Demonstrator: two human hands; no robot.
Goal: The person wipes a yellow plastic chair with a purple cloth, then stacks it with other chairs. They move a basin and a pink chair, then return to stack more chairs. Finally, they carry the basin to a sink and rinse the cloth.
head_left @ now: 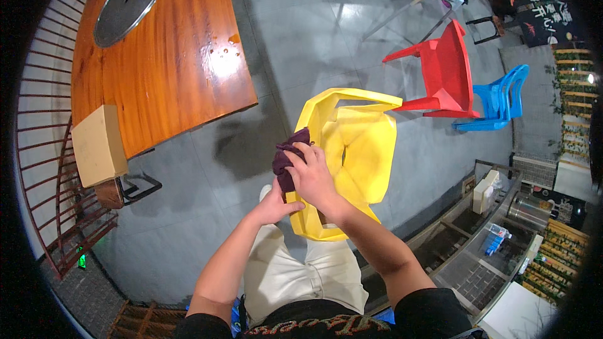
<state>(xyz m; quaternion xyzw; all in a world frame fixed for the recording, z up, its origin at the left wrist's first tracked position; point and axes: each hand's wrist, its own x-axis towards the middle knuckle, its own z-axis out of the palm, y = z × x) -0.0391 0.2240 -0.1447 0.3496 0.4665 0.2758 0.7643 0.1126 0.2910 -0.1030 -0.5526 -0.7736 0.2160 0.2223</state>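
A yellow plastic chair [367,147] is in front of me, with its seat and curved frame seen from above. My right hand [314,179] presses a bunched dark purple cloth [285,164] against the left edge of the frame, fingers curled over the fabric. Lower on that same edge, my left hand [275,206] grips the chair, its thumb lying on the yellow plastic. Part of the left fingers is hidden behind the frame and below the cloth.
At the left stands a wooden table [182,56] with a round metal plate [130,4] and wet spots. A cardboard box [100,147] is by its near corner. Red [447,69] and blue [499,102] chairs stand to the right. A metal-framed counter [468,270] runs along the lower right.
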